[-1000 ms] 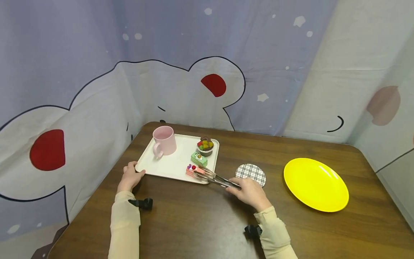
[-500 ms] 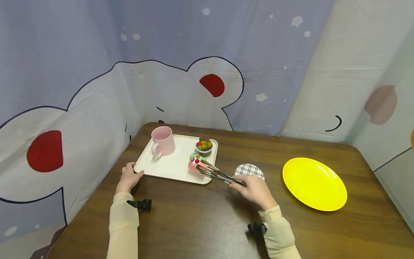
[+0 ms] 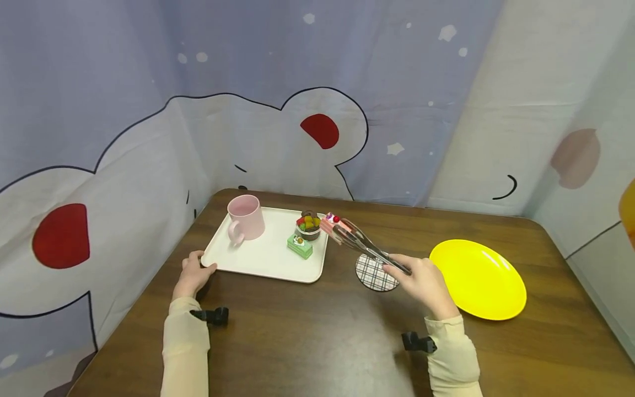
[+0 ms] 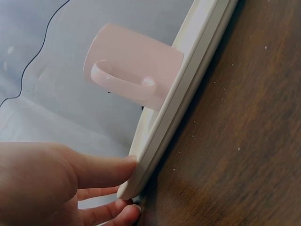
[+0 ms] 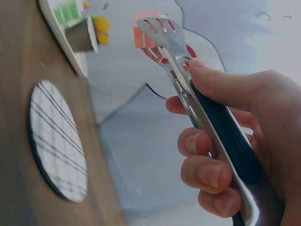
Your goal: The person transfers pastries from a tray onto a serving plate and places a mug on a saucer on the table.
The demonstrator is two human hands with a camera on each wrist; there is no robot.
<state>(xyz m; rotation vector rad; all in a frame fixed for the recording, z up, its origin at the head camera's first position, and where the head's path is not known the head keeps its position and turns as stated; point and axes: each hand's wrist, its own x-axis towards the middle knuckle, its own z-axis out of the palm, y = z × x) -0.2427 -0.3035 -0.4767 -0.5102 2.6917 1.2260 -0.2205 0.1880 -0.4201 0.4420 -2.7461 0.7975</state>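
My right hand (image 3: 421,281) grips metal tongs (image 5: 207,122) with dark handle inlays, thumb on one arm and fingers round the other. Between the tong tips a pink toy cake slice (image 5: 143,33) is pinched, held in the air just off the right edge of the white tray (image 3: 248,259). At the tray's near left corner my left hand (image 3: 192,275) pinches the rim, its thumb (image 4: 108,170) on top and fingers beneath. A pink mug (image 3: 247,218), a green toy cake slice (image 3: 300,246) and a toy fruit cup (image 3: 308,226) stand on the tray.
A round plaid coaster (image 3: 375,274) lies on the wooden table (image 3: 307,342), below the tongs. Farther right sits a yellow plate (image 3: 481,278), partly behind my right hand. A printed curtain (image 3: 268,154) hangs along the table's back and sides.
The tongs have lifted the pink cake slice off the tray and carried it up and to the right. My left hand stays on the tray corner.
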